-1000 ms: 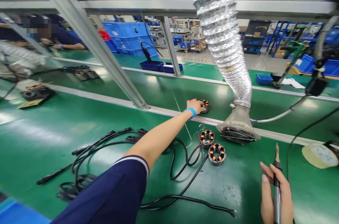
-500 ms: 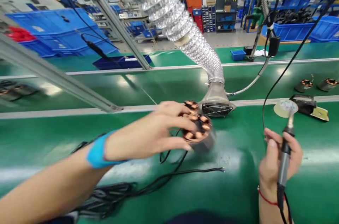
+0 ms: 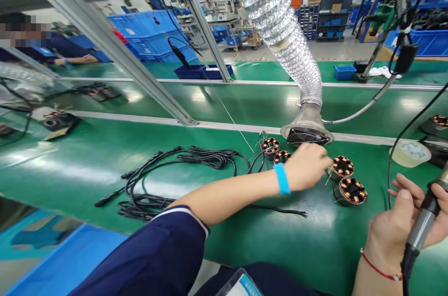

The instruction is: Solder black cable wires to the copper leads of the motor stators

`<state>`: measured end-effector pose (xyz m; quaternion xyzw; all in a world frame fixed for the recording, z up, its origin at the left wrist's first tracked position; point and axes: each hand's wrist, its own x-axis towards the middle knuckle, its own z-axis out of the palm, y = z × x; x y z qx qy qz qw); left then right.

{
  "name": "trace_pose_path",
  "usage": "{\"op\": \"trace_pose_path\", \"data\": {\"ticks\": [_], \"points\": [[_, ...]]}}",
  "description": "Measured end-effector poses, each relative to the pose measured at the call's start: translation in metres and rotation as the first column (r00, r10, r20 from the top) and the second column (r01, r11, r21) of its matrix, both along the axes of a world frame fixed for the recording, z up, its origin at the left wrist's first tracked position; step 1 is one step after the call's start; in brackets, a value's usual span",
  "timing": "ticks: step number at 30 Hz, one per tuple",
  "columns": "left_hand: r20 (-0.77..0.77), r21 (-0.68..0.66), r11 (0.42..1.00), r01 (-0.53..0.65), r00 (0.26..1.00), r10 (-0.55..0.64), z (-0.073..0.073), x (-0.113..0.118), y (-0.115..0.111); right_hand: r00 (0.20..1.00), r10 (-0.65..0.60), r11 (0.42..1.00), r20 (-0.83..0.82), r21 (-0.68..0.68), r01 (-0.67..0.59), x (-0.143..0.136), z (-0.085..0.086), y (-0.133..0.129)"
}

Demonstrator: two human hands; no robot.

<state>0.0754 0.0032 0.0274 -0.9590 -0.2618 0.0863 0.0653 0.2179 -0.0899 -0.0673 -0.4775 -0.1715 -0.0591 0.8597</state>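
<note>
My left hand [image 3: 310,165], with a blue wristband, is over the green bench beside a copper-wound stator [image 3: 341,166]; its fingers curl downward and their tips are hidden, so what they hold cannot be made out. Nearer to me stands another stator [image 3: 352,191]. Two more, a rear stator [image 3: 270,145] and a partly covered stator [image 3: 282,157], sit behind my left forearm. At the right edge my right hand [image 3: 406,216] grips a soldering iron [image 3: 424,219] with a grey and black handle, its tip pointing up and away.
A fume extractor nozzle [image 3: 308,130] hangs from a silver duct [image 3: 297,53] beyond my left hand. Black cables [image 3: 206,158] lie at left on the bench [image 3: 105,146]. A translucent round container [image 3: 410,152] stands at right. Another person [image 3: 66,46] is at the far left.
The view has swung left and back. My left hand has come off the stators it was touching and is now beside the right pair, fingers curled. My right hand still holds the iron.
</note>
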Motion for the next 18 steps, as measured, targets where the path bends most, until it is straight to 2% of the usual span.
{"op": "trace_pose_path", "data": {"ticks": [1, 3, 5, 8, 13, 18], "points": [[0.004, 0.071, 0.984, -0.163, 0.987, 0.163, 0.011, -0.015, 0.005, 0.999, 0.047, 0.999, -0.005, -0.011, -0.047, -0.004, 0.002, -0.003], [0.011, 0.214, 0.879, -0.425, 0.901, 0.433, 0.027, -0.045, 0.017, 0.990, 0.140, 0.990, 0.001, -0.025, -0.139, -0.012, 0.007, -0.008], [-0.055, 0.218, 0.798, -0.562, 0.809, 0.585, 0.030, -0.070, 0.026, 0.977, 0.211, 0.977, 0.020, -0.035, -0.210, -0.019, 0.010, -0.012], [-0.097, 0.125, 0.769, -0.627, 0.764, 0.638, 0.020, -0.082, 0.034, 0.960, 0.277, 0.961, 0.050, -0.039, -0.275, -0.027, 0.010, -0.014], [-0.026, 0.151, 0.752, -0.641, 0.758, 0.651, 0.007, -0.065, 0.038, 0.946, 0.314, 0.946, 0.075, -0.103, -0.306, -0.030, 0.005, -0.008], [0.028, 0.042, 0.770, -0.637, 0.771, 0.636, 0.003, -0.065, 0.042, 0.954, 0.282, 0.950, 0.104, -0.171, -0.263, -0.029, 0.001, -0.002]]}}
